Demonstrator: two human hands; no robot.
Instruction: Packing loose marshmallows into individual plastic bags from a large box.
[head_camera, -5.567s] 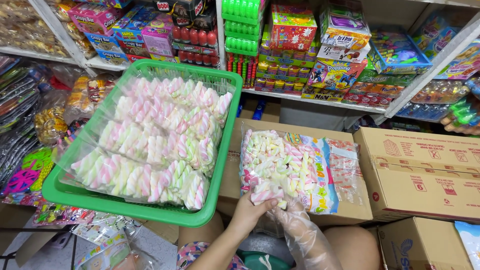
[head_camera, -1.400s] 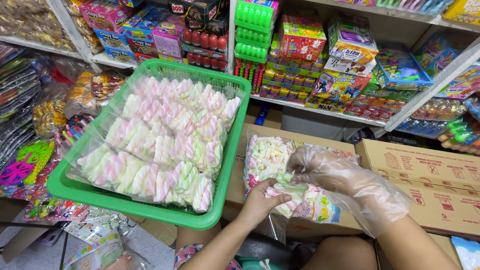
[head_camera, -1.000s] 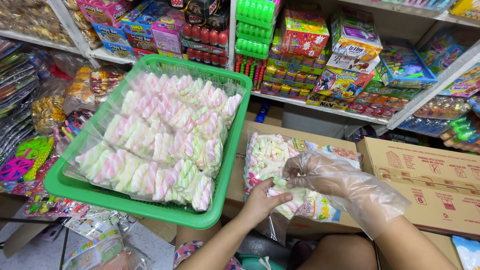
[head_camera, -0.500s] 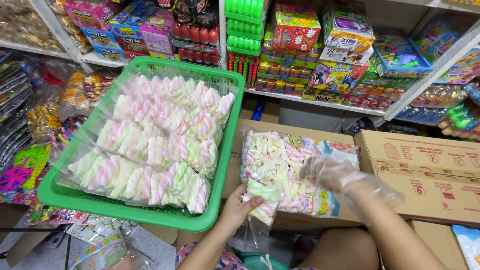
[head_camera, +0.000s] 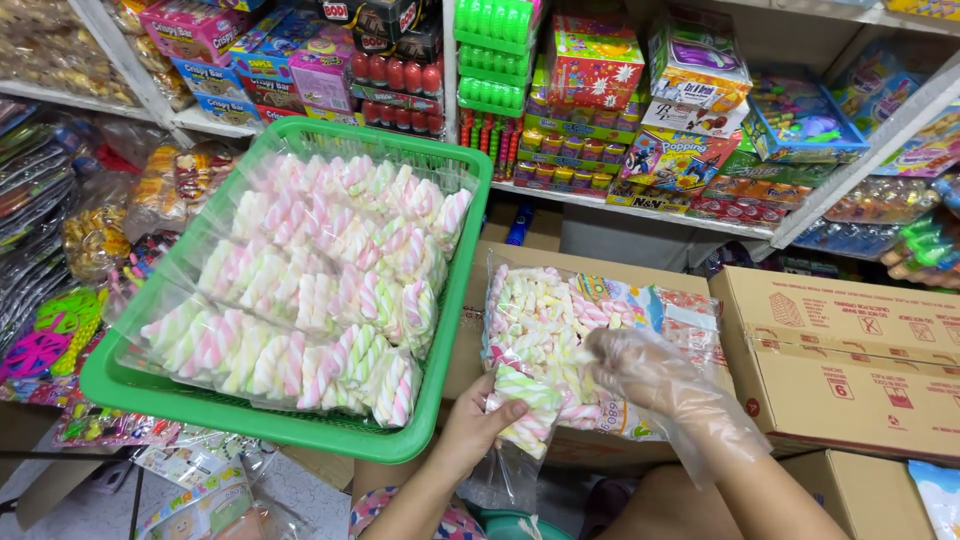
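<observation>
- Shop corner. White shelves ahead, packed with bright candy boxes and small red bottles; hanging packets of snacks and toys fill the far left.
- No bench here. Work rests on brown corrugated cartons stacked below the shelves; the one at right is taped shut with printed markings.
- Green plastic basket, rectangular with latticed walls, sits tilted at left, its near rim by my left wrist.
- The basket is lined with clear film and filled with rows of bagged twisted marshmallows: soft, ropey, in pastel pink, green and white stripes.
- Big bag of loose marshmallows lies flat on the middle carton, clear glossy plastic with a colourful printed panel on its right side. Same twists inside, shorter pieces.
- My left hand, bare, has its fingers closed around a small clear bag holding a few twists. The bag stands upright at the near edge of the big bag, and its slack tail hangs below my palm.
- My right hand wears a thin, crinkly, translucent glove. It lies over the big bag, fingers loosely curled and pointing toward the small bag; I can't tell whether they pinch anything.
- Loose printed wrappers lie on the floor at lower left.
</observation>
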